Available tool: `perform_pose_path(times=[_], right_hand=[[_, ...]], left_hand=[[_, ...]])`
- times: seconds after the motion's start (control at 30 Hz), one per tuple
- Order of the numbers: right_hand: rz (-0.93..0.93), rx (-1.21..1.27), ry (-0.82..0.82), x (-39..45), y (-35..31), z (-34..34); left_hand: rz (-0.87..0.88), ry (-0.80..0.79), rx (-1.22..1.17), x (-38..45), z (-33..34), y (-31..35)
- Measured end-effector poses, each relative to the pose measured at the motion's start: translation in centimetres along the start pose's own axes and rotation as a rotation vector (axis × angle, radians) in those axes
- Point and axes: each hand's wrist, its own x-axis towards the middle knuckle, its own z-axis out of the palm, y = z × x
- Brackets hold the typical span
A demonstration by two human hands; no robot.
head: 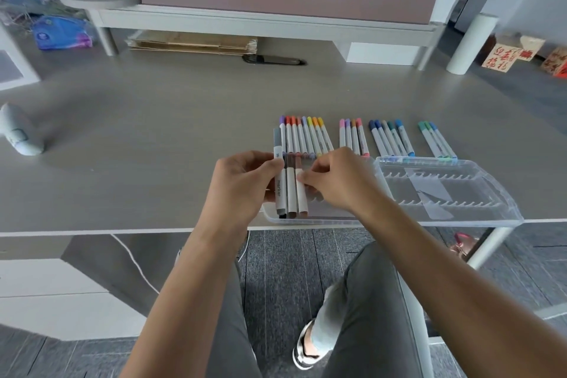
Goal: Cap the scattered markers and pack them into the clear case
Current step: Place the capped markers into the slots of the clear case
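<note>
Our left hand [242, 184] had thumb and fingers curled round the grey marker [278, 172], held upright over the left end of the clear case [478, 215]; our right hand [340, 181] pinched the top of the pink-brown marker [300, 193], fingertips [302, 176] closed on its barrel, with the brown marker [290, 190] between the two. All three lower ends sat at the case's near wall; whether they were seated in slots we could not tell. Judged risk: the case overhung the near edge of the desk [122, 163], so a downward press at that end could tip or slide it off; the two hands crowded on neighbouring barrels could also knock the seated ones askew. Beyond the case lay the capped rows: warm-coloured row [306, 138], pink group [352, 138], blue group [391, 139], teal group [437, 141], touching or just behind its far wall. Open desk lay to the left; the case's right half stood unfilled
</note>
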Motion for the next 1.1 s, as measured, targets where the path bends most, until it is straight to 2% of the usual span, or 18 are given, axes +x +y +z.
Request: perform_pose_path(times=[0.2,0.33,0.47,0.53,0.63,0.73,0.93,1.1], right_hand=[[-0.064,-0.014,-0.002,0.1,0.5,0.2],[-0.086,0.012,0.044,-0.5,1.1,-0.1],[-0.05,0.139,0.179,-1.1,2.5,-1.6],[-0.028,0.189,0.195,-1.3,3.2,-2.3],[-0.007,0.225,0.194,-1.6,3.9,-2.8],[-0.02,0.26,0.2,-1.6,4.1,-3.1],[-0.04,0.289,0.177,-1.5,4.1,-2.9],[-0.05,0.301,0.174,-1.3,4.3,-2.6]], left_hand=[[0.063,0.045,0.161,0.0,-0.2,-0.2],[0.18,0.098,0.424,0.1,0.6,-0.2],[0.186,0.076,0.649,0.2,3.0,0.0],[0.195,0.06,0.791,0.5,4.3,-0.6],[0.233,0.116,0.933,0.8,5.8,-1.3],[0.266,0.174,0.994,0.8,6.2,-1.7],[0.368,0.189,1.039,0.6,6.1,-2.6],[0.382,0.193,1.118,0.6,6.2,-3.0]])
